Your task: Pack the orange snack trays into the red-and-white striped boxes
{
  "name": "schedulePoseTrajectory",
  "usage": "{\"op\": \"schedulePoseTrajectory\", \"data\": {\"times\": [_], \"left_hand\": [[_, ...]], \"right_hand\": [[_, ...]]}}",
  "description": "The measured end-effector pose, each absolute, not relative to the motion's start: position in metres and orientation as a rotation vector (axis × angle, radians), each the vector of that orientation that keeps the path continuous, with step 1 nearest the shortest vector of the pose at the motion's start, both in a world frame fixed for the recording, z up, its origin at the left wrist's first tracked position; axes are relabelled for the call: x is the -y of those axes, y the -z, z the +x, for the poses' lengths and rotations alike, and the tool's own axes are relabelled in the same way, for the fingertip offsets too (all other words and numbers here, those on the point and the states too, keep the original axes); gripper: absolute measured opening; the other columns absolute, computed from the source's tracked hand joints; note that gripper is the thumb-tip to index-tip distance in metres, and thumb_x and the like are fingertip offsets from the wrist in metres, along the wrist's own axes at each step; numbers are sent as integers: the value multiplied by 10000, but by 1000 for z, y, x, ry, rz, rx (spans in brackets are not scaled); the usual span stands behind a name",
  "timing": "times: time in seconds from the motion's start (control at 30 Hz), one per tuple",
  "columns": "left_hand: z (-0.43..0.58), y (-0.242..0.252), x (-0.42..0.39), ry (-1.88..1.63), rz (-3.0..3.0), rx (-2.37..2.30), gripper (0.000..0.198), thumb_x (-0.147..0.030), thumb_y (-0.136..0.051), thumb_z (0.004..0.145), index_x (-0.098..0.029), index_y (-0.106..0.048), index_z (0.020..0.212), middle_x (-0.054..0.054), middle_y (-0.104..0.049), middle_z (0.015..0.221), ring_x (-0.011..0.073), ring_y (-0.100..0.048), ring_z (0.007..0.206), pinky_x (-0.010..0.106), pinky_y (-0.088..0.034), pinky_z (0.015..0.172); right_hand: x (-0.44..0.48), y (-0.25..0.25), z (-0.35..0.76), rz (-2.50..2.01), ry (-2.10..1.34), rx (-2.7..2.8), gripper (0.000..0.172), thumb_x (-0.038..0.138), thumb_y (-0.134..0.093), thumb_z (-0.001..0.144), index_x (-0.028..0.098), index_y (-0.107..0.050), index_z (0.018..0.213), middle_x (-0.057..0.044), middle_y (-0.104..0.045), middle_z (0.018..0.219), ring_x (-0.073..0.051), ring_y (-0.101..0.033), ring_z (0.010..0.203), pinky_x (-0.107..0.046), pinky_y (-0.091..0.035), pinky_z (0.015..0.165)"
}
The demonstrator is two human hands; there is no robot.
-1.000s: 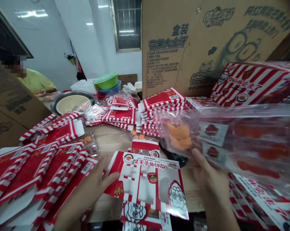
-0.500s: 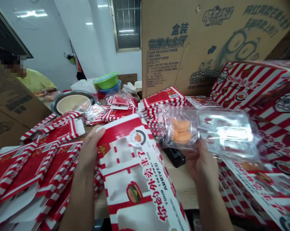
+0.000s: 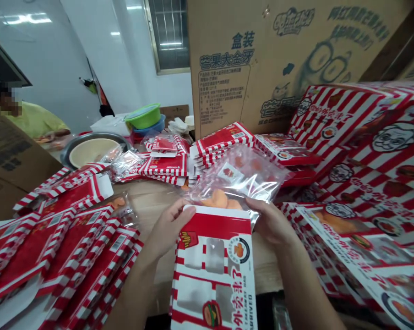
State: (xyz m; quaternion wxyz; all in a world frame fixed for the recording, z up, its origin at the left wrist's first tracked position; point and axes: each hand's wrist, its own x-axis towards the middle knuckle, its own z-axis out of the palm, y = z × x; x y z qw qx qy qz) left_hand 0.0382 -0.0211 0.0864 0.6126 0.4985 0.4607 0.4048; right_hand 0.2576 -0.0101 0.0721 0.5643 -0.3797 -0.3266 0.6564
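In the head view my left hand (image 3: 171, 225) grips the upper left corner of a red and white carton (image 3: 212, 224) with cut-out windows and a burger picture. Its thumb lies on the front of the carton. My right hand (image 3: 270, 224) holds the edge of a clear plastic tray pack (image 3: 248, 172) with orange pieces (image 3: 220, 200) inside. The pack's near end is at the carton's top edge, partly behind it; whether it is inside the carton I cannot tell. Some of the right hand's fingers are hidden behind the pack.
Flat red cartons (image 3: 86, 238) overlap on the left. Filled striped boxes (image 3: 361, 183) are stacked on the right before a big cardboard box (image 3: 241, 87). Bowls (image 3: 143, 117) and bagged packs (image 3: 128, 162) stand at the back. A person in yellow (image 3: 38, 121) sits far left.
The plastic pack has swung from the right to the carton's top edge. The carton has turned more upright and moved down and right. The black object on the table is no longer visible.
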Motion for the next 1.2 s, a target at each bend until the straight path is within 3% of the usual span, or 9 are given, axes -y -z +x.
{"op": "schedulePoseTrajectory", "data": {"times": [0.17,0.37,0.5,0.6,0.7,0.77,0.93,1.07,1.2], "left_hand": [[42,-76,31,-1203,948,-1210,362,-421,-652,710,-249,-471,973,-88,-583,538,108,-537,432,174,-414,419],[33,-72,34,-1070,1238,-1206,207,-330,-671,687,-167,-584,591,-43,-568,552,96,-515,512,168,-411,477],[19,-82,30,-779,1393,-1046,143,-312,-655,708,-178,-695,677,16,-670,664,172,-608,655,237,-475,584],[15,-91,28,-664,1439,-987,142,-299,-633,739,-196,-731,745,45,-710,761,184,-633,702,248,-484,613],[18,-91,31,-641,1451,-954,142,-282,-649,732,-190,-719,814,56,-711,836,180,-635,750,244,-488,640],[22,-83,36,-756,1382,-982,143,-285,-663,713,-187,-670,817,25,-683,778,156,-615,692,229,-481,605],[34,-54,48,-1270,1178,-1225,261,-338,-660,680,-190,-456,611,-65,-480,547,80,-431,487,164,-373,466],[38,-50,47,-1427,1171,-1240,298,-342,-626,710,-196,-403,578,-54,-426,581,89,-400,527,169,-369,498],[33,-52,44,-1479,1303,-1247,285,-290,-640,700,-180,-425,547,11,-536,871,136,-518,804,196,-424,703]], "right_hand": [[12,-65,267,-865,-1599,869,241,262,-754,560,148,-690,763,-42,-737,775,-211,-686,701,-304,-533,668],[16,-63,276,-823,-1644,1059,273,234,-764,595,173,-698,853,-17,-733,820,-172,-678,721,-274,-530,662],[15,-60,272,-839,-1642,1204,289,291,-756,663,172,-692,918,-29,-725,900,-170,-670,800,-283,-523,740],[5,-65,262,-767,-1431,1097,405,383,-711,723,231,-625,1089,-27,-682,1056,-180,-648,914,-303,-517,796],[-11,-75,257,-781,-1013,906,619,304,-735,710,341,-468,1268,16,-594,1210,-164,-603,1009,-278,-510,807],[-19,-82,258,-833,-919,912,679,247,-751,684,355,-453,1284,22,-599,1184,-155,-612,945,-255,-517,748],[-19,-85,266,-886,-1180,1161,437,273,-730,701,289,-609,1120,21,-669,869,-122,-588,631,-242,-501,591],[-6,-80,265,-882,-1305,1462,288,325,-692,744,246,-678,1020,-10,-682,914,-156,-621,781,-288,-504,726],[13,-65,261,-737,-1469,1752,279,439,-617,794,207,-732,896,-49,-654,997,-184,-597,942,-320,-457,850]]}}
